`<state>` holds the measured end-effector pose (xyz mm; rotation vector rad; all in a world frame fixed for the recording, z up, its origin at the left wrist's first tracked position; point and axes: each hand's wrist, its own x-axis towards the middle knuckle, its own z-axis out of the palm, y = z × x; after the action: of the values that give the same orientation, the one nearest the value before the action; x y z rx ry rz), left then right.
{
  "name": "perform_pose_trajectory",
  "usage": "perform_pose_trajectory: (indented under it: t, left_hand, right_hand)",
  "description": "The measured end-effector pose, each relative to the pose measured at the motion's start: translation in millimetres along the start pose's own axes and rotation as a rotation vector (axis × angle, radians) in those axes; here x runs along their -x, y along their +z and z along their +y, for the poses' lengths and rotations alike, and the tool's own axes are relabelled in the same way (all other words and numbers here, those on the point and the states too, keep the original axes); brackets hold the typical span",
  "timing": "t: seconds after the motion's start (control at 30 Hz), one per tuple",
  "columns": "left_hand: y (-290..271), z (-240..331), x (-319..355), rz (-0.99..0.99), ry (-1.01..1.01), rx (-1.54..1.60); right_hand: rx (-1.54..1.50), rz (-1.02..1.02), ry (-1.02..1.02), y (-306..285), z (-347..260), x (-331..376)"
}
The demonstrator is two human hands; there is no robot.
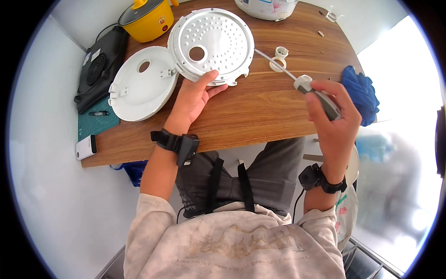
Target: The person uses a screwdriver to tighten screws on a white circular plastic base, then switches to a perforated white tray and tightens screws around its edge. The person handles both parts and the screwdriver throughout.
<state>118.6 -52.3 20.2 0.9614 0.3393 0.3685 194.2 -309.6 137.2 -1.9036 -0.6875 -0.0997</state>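
A round white lid panel [227,42] with a silvery, dimpled face and a hole is tilted up at the table's middle. My left hand [191,100] grips its lower edge, thumb on the face and fingers behind. In my right hand [338,114] is a screwdriver [304,83] with a grey and white handle. Its shaft points up and left, and the tip appears at the panel's right edge; whether it touches cannot be told. Left of the panel lies a white round cover [144,95] with a small hole, partly overlapped by the panel.
Two small whitish rings [277,64] lie beneath the screwdriver shaft. Around the wooden table [260,111] stand a yellow pot [148,25], a white appliance body [267,8], a black cooktop [100,67], a green mat [97,123], a white power bank [86,147] and a blue cloth bundle [360,95].
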Motion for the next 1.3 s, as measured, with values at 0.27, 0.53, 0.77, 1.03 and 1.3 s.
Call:
perform_pose_trajectory:
  t: [0.27, 0.53, 0.77, 1.03, 1.3]
  left_hand:
    - [0.7, 2.3, 3.0, -0.072, -0.012, -0.038]
    - [1.0, 2.9, 2.8, -0.056, -0.019, -0.052]
    - [1.3, 3.4, 4.2, -0.060, -0.004, -0.070]
    - [0.1, 2.9, 3.0, -0.071, -0.013, -0.062]
    - [0.4, 2.8, 3.6, -0.053, -0.018, -0.065]
  right_hand:
    - [-0.019, -0.154, 0.007, 20.6, 20.5, 11.7]
    - [-0.137, -0.159, 0.127, 31.3, 32.5, 24.2]
    - [-0.182, -0.131, 0.167, 34.1, 33.8, 25.4]
    - [-0.165, -0.145, 0.152, 36.7, 36.3, 25.2]
    - [-0.156, -0.141, 0.154, 35.3, 30.8, 23.2]
